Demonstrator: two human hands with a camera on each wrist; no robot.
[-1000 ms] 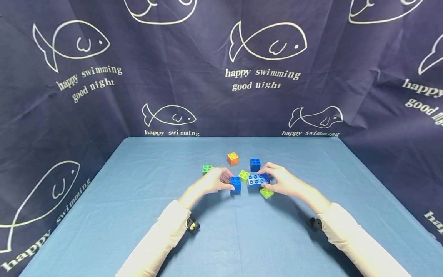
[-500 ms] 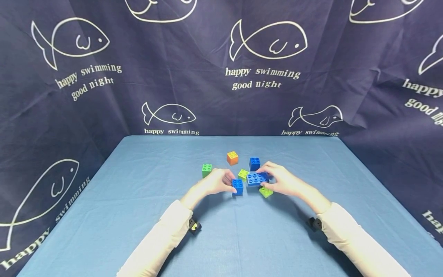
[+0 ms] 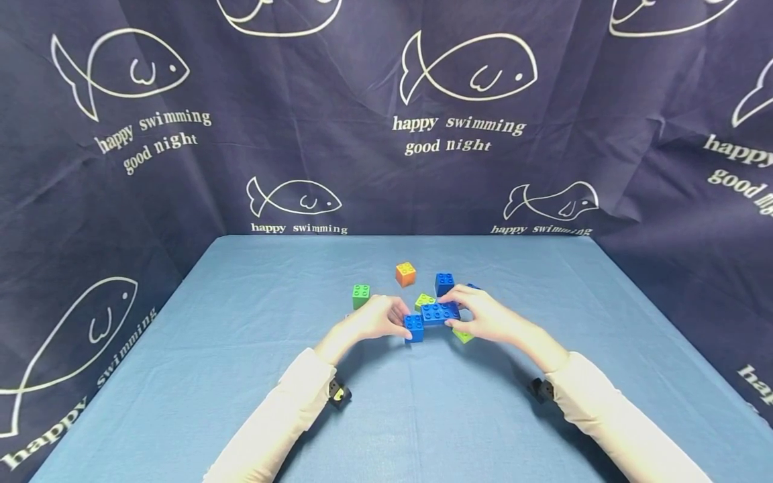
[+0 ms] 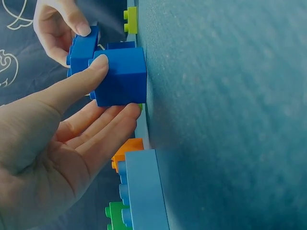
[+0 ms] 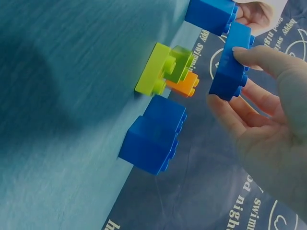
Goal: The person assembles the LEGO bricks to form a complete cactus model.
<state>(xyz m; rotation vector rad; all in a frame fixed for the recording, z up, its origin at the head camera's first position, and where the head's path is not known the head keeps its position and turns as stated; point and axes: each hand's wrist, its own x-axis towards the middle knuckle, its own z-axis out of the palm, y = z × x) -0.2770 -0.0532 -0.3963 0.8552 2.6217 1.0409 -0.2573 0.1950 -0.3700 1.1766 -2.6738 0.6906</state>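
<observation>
My left hand point(image 3: 379, 317) pinches a square blue building brick point(image 3: 413, 329) between thumb and fingers, studs up, at or just over the table. Opposite it, my right hand point(image 3: 483, 314) grips a longer blue brick point(image 3: 436, 313) by its right part. This long brick is held above the table, as the right wrist view shows. In the head view its left end overlaps the edge of the square brick; whether the two touch, I cannot tell. A lime brick point(image 3: 425, 301) lies behind them, and another lime brick point(image 3: 464, 335) is partly covered by my right hand.
Farther back stand an orange brick point(image 3: 405, 274) and a blue brick point(image 3: 444, 283). Another blue brick point(image 5: 148, 146) lies beyond my right hand. A green brick point(image 3: 361, 295) and a light blue brick point(image 4: 146, 191) are by my left hand. Dark fish-print cloth point(image 3: 386, 168) surrounds the table.
My right hand has carried the long blue brick left to the square one, uncovering part of a blue brick behind. The left hand shifted slightly right with its brick, then stayed about still.
</observation>
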